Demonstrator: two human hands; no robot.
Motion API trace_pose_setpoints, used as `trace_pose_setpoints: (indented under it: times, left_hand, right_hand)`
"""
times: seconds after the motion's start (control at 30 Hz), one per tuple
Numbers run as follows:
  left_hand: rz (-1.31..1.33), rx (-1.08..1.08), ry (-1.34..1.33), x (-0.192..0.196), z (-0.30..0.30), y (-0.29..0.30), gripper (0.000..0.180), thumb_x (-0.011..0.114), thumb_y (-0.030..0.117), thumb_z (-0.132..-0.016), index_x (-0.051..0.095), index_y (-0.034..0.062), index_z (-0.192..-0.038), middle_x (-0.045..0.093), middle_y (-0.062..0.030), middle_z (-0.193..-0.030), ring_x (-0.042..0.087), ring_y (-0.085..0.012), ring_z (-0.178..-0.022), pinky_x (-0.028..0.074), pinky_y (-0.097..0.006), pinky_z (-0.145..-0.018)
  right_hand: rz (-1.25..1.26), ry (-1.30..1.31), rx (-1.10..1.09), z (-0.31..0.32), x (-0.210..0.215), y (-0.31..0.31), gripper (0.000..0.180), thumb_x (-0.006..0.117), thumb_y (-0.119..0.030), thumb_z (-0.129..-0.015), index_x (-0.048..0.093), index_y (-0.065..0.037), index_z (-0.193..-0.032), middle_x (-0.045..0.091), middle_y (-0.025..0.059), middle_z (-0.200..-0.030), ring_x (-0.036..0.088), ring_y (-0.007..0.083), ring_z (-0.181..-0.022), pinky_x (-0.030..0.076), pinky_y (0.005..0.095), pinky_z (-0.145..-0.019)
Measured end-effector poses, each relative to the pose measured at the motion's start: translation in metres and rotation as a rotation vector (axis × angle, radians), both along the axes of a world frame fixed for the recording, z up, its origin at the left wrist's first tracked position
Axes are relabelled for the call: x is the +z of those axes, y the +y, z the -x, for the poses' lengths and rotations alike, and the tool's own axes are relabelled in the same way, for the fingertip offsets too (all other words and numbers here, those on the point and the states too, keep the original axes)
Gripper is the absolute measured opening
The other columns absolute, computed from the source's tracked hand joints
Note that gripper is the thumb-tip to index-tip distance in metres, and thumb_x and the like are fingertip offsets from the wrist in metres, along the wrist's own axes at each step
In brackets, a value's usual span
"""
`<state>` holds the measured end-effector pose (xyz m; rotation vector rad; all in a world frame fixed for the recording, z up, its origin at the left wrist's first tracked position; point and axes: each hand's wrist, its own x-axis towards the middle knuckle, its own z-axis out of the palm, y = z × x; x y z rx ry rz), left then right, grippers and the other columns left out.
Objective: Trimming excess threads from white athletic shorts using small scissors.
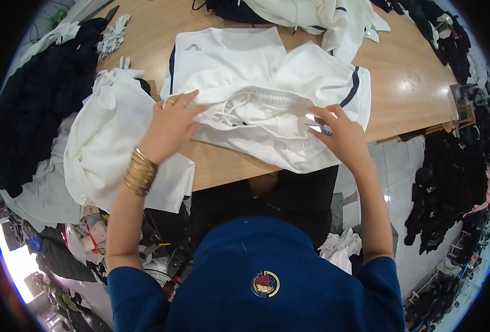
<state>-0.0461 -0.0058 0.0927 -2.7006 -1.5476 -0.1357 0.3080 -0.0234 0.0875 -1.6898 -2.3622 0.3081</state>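
A pale wooden table (405,83) fills the upper middle of the frame, glossy under overhead light. White floor tiles (400,182) show at the right. Dark garment heaps (29,110) crowd the left edge and hang at the right (449,193); daylight glares at lower left.

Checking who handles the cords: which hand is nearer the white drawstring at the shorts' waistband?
Left. The left hand rests on the white shorts with its fingertips right beside the drawstring; the right hand lies further along the waistband, apart from it.
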Motion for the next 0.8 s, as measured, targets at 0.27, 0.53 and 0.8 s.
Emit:
trace_pose_setpoints:
  times: [0.27,0.53,0.8]
  left_hand:
    - [0.007,-0.054,-0.465,-0.018,-0.091,-0.024,0.030,0.066,0.010,-0.071,0.063,0.0169,-0.100,0.057,0.0005,-0.105,0.050,-0.0197,-0.097,0.033,-0.036,-0.083]
    - [-0.076,-0.061,-0.631,-0.079,-0.089,-0.045,0.017,0.068,0.005,-0.065,0.056,0.0100,-0.075,0.054,-0.0016,-0.081,0.052,-0.0212,-0.079,0.035,-0.035,-0.074]
    - [0.099,0.084,-0.829,-0.092,-0.084,-0.053,0.020,0.069,0.000,-0.062,0.054,0.0057,-0.074,0.055,-0.0061,-0.083,0.051,-0.0258,-0.079,0.040,-0.034,-0.072]
  right_hand:
    - [-0.087,0.300,-0.076,0.031,0.009,-0.013,0.038,0.064,-0.004,-0.068,0.060,-0.015,-0.104,0.055,0.0019,-0.100,0.061,0.0220,-0.071,0.048,0.0324,-0.057]
    - [0.146,0.343,-0.096,0.050,-0.031,-0.043,0.025,0.064,-0.004,-0.070,0.056,-0.008,-0.094,0.056,0.0067,-0.084,0.062,0.0246,-0.072,0.049,0.0340,-0.060]
    - [0.233,0.651,-0.271,0.074,-0.037,-0.047,0.019,0.065,-0.005,-0.077,0.059,-0.004,-0.094,0.057,0.0051,-0.077,0.053,0.0146,-0.065,0.043,0.0252,-0.062]
